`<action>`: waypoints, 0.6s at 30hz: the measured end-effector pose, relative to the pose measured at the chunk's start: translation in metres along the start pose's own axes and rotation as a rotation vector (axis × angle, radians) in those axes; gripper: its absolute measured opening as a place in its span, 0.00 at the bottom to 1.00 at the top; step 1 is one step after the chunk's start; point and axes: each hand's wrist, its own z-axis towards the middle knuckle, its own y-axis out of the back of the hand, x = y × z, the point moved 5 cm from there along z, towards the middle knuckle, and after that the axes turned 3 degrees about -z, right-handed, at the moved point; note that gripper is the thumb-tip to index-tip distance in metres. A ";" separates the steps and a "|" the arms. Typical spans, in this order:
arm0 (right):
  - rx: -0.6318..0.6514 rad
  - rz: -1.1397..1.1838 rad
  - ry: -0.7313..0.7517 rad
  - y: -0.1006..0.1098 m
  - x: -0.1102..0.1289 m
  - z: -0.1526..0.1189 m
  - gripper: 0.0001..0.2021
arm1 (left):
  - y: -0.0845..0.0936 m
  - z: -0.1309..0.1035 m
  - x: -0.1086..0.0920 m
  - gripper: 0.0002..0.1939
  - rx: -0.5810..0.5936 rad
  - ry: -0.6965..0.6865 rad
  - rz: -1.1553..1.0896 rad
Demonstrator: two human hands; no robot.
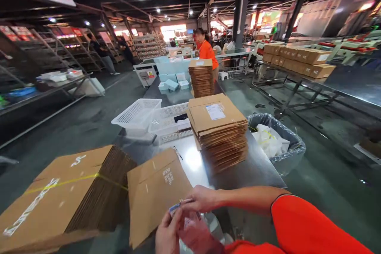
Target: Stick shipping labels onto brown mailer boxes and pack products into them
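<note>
Near the bottom centre, my left hand (pixel 169 232) is closed, thumb and fingers pinching a small thin item with a blue and white edge (pixel 174 207). My right hand (pixel 201 198) meets it from the right, its fingers pinched around a small pale piece I cannot make out. Just behind both hands a flat cardboard sheet (pixel 157 190) with printed white text lies on the metal table (pixel 190 156). Beneath the hands is some pale, crinkled wrapping (pixel 212 224), partly hidden and blurred.
A yellow-strapped bundle of flattened cartons (pixel 59 190) stands at left. Stacked flat cartons (pixel 223 139) carry a white label. White plastic baskets (pixel 137 113), light-blue boxes (pixel 171 84) and a lined bin (pixel 287 158) surround the table. A person in orange (pixel 207 52) stands beyond.
</note>
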 end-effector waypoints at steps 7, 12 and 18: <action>0.044 -0.041 -0.053 -0.045 -0.011 0.010 0.14 | 0.021 -0.005 0.009 0.19 -0.199 -0.145 0.181; 0.218 -0.002 0.072 -0.070 -0.024 0.049 0.10 | 0.042 0.006 0.037 0.21 -0.214 -0.096 0.077; -0.026 -0.409 0.070 -0.060 -0.035 0.145 0.12 | 0.066 -0.002 0.080 0.23 -0.245 0.090 -0.034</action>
